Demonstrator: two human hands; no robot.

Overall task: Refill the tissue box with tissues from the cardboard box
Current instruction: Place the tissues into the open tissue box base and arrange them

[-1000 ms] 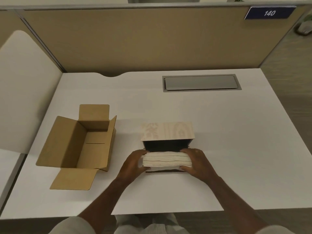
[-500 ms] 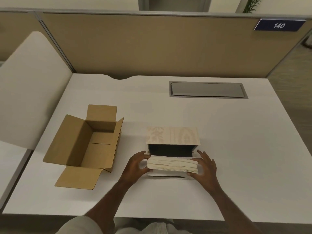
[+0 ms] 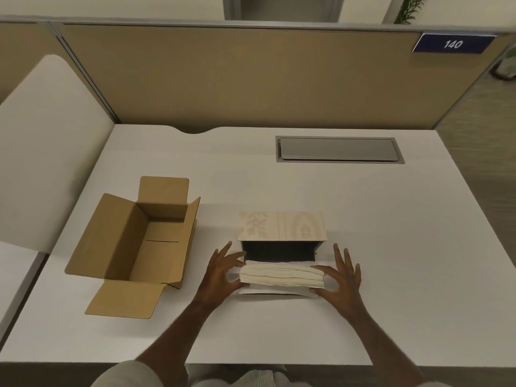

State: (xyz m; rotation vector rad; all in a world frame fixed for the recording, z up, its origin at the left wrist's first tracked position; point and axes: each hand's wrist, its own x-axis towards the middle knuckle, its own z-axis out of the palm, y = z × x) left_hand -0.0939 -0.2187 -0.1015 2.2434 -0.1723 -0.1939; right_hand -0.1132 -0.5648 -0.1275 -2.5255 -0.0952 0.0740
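The tissue box [image 3: 282, 227] lies on the white desk with its beige patterned side up and its dark opening facing me. A stack of white tissues [image 3: 281, 277] sits on the box's lower flap in front of that opening. My left hand [image 3: 223, 270] rests against the stack's left end with fingers spread. My right hand [image 3: 342, 275] has its fingers apart, the fingertips touching the stack's right end. The brown cardboard box [image 3: 134, 241] stands open and empty to the left, flaps folded out.
A grey cable hatch [image 3: 339, 149] is set into the desk [image 3: 391, 247] at the back right. A tan partition wall [image 3: 251, 79] with a blue "140" sign [image 3: 452, 43] runs behind the desk. A white panel [image 3: 42, 152] stands at the left.
Both hands have loosened from gripping the tissue stack and opened their fingers. The stack now rests on the box's flap. The camera has tilted up slightly.
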